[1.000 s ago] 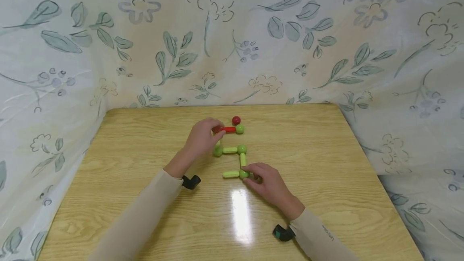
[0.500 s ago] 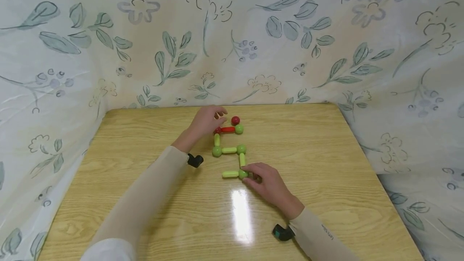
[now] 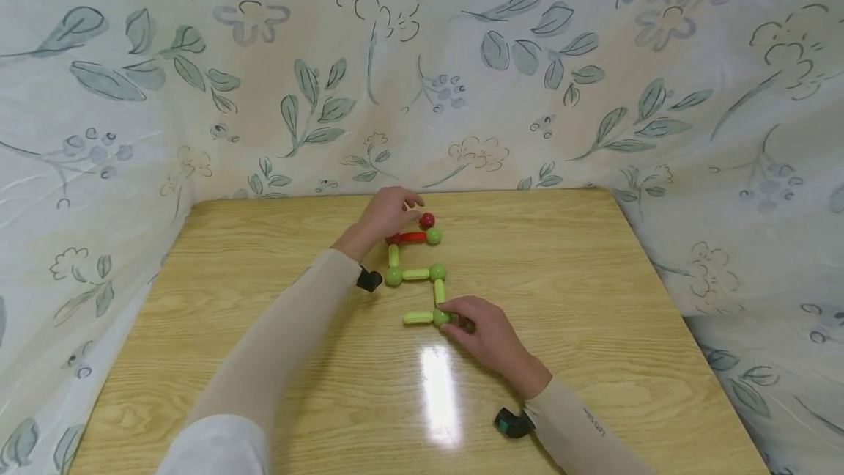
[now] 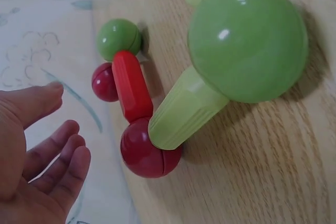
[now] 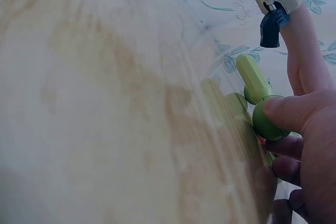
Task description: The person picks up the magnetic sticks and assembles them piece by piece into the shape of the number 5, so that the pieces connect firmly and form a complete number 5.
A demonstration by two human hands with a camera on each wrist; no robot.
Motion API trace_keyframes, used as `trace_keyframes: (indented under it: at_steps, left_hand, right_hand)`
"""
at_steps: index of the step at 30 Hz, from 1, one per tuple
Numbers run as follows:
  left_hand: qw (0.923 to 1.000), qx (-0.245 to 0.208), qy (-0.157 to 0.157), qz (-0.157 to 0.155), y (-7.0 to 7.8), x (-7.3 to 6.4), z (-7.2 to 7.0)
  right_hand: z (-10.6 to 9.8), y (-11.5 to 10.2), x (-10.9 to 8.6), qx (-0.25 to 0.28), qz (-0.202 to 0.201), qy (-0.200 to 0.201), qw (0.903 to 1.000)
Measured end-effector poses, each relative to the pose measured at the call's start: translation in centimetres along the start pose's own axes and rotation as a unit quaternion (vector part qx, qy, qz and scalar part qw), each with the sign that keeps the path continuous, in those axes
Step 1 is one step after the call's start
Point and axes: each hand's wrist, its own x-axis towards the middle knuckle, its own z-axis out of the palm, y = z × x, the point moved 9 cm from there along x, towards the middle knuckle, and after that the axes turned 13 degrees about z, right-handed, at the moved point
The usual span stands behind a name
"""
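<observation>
A zigzag chain of toy balls and rods lies on the table. In the head view its front end is a green ball (image 3: 441, 317) with a yellow-green rod (image 3: 418, 318) pointing left. My right hand (image 3: 491, 334) pinches that green ball; the right wrist view shows the thumb on the ball (image 5: 270, 121). At the far end a red rod (image 3: 413, 237) joins a green ball (image 3: 433, 236) to a red ball (image 4: 149, 149). My left hand (image 3: 390, 212) hovers over this end, fingers apart and holding nothing, close to another red ball (image 3: 427, 220) beside the chain.
The wooden table (image 3: 560, 262) spreads around the chain. A flowered cloth (image 3: 422, 79) hangs behind its far edge and at the sides. Black wrist devices (image 3: 514, 424) sit at both sleeves.
My left hand has let go of the chain's far red ball, then moved away and rightward toward the loose red ball. The right hand keeps its place on the front green ball.
</observation>
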Motion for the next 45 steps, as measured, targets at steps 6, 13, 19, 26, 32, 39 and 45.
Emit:
trace_keyframes:
  at_steps: [6,13,19,26,32,39,45]
  left_hand:
    - [0.9995,-0.028,-0.012,-0.008,-0.7,1.1,1.1]
    - [0.9989,-0.046,-0.008,-0.004,-0.7,2.1,1.8]
    - [0.9985,-0.054,0.000,-0.009,-0.5,2.4,2.1]
    - [0.9985,-0.052,-0.007,-0.018,-0.8,2.2,2.5]
    - [0.9987,-0.048,-0.005,-0.015,-1.3,2.5,2.6]
    - [0.9983,-0.057,-0.002,-0.006,-1.7,2.6,2.7]
    - [0.9962,-0.085,-0.002,-0.017,-2.1,2.2,2.9]
  right_hand:
    - [0.1,0.2,0.0,0.006,0.009,-0.005,0.9999]
    - [0.0,0.1,0.1,0.002,0.008,-0.001,1.0000]
    - [0.2,0.2,0.1,0.002,0.013,-0.009,0.9999]
    - [0.1,0.3,0.2,-0.003,0.011,-0.007,0.9999]
    - [0.1,0.3,0.2,-0.005,0.013,-0.011,0.9998]
    - [-0.1,0.2,0.1,-0.002,0.010,-0.010,0.9999]
    - [-0.1,0.1,0.1,0.000,0.010,-0.010,0.9999]
